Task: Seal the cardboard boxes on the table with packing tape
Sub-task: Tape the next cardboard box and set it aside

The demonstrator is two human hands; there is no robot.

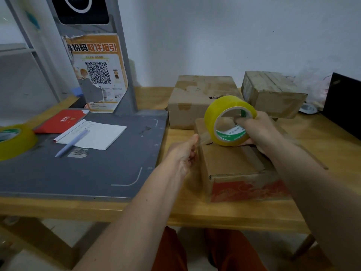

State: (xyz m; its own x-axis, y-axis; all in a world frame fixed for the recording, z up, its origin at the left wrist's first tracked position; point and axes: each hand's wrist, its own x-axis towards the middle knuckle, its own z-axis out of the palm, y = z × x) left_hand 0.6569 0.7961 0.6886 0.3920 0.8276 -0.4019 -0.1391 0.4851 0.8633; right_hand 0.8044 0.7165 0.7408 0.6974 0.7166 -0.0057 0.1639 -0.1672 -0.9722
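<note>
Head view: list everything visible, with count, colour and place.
cardboard boxes: three, brown; near box under the hands, two behind
tape rolls: two, yellow; one on the near box, one at the left edge
grey mat: one, left half of the table
notepad: one, white, on the mat
pen: one, pale blue, on the notepad
red booklet: one, behind the notepad
poster: one, orange, on a grey stand
table: one, wooden
hands: left pinches the tape end; right grips the roll
</note>
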